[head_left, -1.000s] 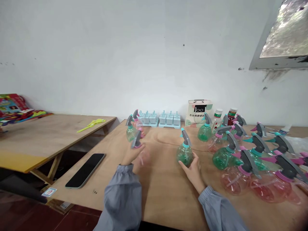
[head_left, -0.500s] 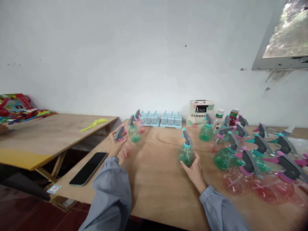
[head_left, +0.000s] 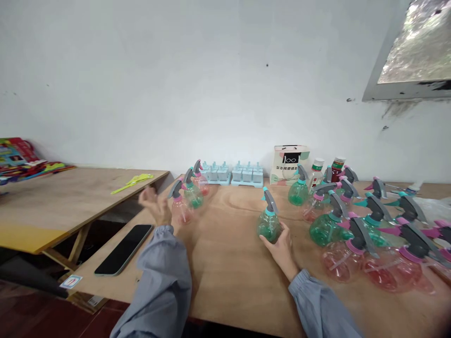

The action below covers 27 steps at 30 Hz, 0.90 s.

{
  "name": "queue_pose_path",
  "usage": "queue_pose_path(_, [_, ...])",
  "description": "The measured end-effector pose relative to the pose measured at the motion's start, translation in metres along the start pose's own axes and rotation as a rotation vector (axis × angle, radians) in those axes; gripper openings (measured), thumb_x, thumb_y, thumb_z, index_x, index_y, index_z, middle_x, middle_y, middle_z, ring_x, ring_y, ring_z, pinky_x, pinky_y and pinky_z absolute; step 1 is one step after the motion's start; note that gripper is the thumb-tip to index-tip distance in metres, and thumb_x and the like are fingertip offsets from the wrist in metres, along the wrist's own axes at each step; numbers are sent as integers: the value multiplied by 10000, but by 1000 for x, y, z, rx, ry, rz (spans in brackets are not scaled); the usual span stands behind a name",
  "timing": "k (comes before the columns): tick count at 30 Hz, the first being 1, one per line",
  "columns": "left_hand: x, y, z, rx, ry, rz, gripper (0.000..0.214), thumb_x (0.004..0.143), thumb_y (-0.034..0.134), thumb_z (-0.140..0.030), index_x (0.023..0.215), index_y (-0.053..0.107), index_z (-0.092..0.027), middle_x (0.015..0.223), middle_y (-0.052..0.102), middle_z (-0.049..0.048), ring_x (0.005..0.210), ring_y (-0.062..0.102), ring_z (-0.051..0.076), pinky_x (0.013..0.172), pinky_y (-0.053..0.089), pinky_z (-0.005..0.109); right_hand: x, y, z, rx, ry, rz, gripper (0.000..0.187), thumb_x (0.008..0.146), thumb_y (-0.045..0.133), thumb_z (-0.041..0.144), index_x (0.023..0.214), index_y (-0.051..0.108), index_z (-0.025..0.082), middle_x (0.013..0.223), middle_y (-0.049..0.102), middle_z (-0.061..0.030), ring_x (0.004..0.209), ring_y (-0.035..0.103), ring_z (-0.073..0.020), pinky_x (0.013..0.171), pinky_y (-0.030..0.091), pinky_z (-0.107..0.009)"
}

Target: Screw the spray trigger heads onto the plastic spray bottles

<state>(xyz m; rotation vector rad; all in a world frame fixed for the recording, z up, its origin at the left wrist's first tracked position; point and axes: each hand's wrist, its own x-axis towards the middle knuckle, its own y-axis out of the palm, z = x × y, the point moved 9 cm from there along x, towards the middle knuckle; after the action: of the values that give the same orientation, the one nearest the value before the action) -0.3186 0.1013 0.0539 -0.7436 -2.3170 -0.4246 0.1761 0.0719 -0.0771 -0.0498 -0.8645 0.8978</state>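
Note:
My right hand [head_left: 282, 246] is wrapped round the lower side of a green spray bottle [head_left: 268, 226], which stands upright at the middle of the table with its grey trigger head leaning right. To the left, my left hand [head_left: 157, 206] is raised, a little blurred, with its fingers apart and nothing in them. Just right of it stands a pink spray bottle [head_left: 181, 211]. Behind that one are a green spray bottle [head_left: 193, 196] and another pink spray bottle [head_left: 202, 184], forming a row.
Many pink and green spray bottles [head_left: 341, 260] crowd the right side. Along the wall stand light-blue popsicle moulds [head_left: 246, 175], a paper bag [head_left: 289, 166] and two capped bottles [head_left: 316, 176]. A phone [head_left: 124, 249] lies near the left edge, beside another table [head_left: 88, 197].
My left hand has let go of the front pink spray bottle and moved left, away from it. My right hand keeps hold of the green spray bottle. The view has shifted slightly.

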Motion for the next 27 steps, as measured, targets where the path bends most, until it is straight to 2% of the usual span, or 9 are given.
queue_pose_path(2, [-16,-36,-20,29,124,-305,751,863,413,-761,1327,153,-231,1554,171,189,1449,303,354,1170,307,506,-1,3,-1,-18,7,17,916,666,645,802,1256,453,129,1143,625,-218,1046,624,-371,853,508,-508])
queue_pose_path(4, [-39,-44,-45,26,198,-396,757,844,417,-779,1323,190,-237,1540,159,167,1443,263,394,1167,285,527,-1,5,-1,-27,9,25,958,624,655,833,1236,459,123,1123,623,-219,1019,628,-372,843,503,-506])
queue_pose_path(6, [-64,-18,-78,-74,255,-213,789,777,529,-767,1299,296,-224,1488,269,165,1429,287,405,1158,294,559,-2,5,2,-25,-5,24,1008,604,661,846,1263,445,115,1125,619,-217,1013,627,-370,845,496,-500])
queue_pose_path(9, [-121,59,-131,-194,223,230,591,724,734,-567,1196,530,-276,1308,555,109,1324,500,350,1133,391,503,-4,2,9,-41,-41,21,1049,611,668,834,1338,417,121,1144,612,-199,1035,609,-372,859,480,-501])
queue_pose_path(12, [-192,145,-158,-359,-59,736,784,508,928,-263,1211,590,-345,1435,523,74,1461,378,322,1207,324,459,-6,3,13,-92,-50,59,998,634,688,790,1374,439,169,1115,607,-154,1032,588,-367,862,469,-506])
queue_pose_path(15, [-229,188,-167,-494,-233,856,802,485,927,-189,1207,609,-339,1369,589,68,1420,448,319,1149,402,414,-8,9,17,-88,-73,130,963,655,711,733,1418,434,215,1160,579,-140,1078,564,-363,896,465,-518])
queue_pose_path(18, [-236,204,-163,-552,-247,905,671,622,859,-211,1235,608,-317,1336,624,90,1308,560,320,1056,473,394,-10,6,25,-30,-96,157,936,732,680,666,1481,358,207,1275,534,-161,1174,528,-366,954,456,-543])
queue_pose_path(23, [-226,201,-141,-590,-310,952,600,675,807,-274,1241,611,-277,1357,619,110,1203,623,308,905,532,386,-14,-67,61,121,-400,-18,498,947,491,373,1415,417,221,1292,541,-130,1204,546,-285,987,485,-512])
queue_pose_path(27, [-209,191,-117,-620,-412,859,581,656,781,-323,1210,624,-247,1232,684,91,1012,688,240,828,523,341,-34,-160,73,-6,-843,-235,558,846,666,411,1364,508,281,1128,585,-86,957,626,-268,775,558,-449])
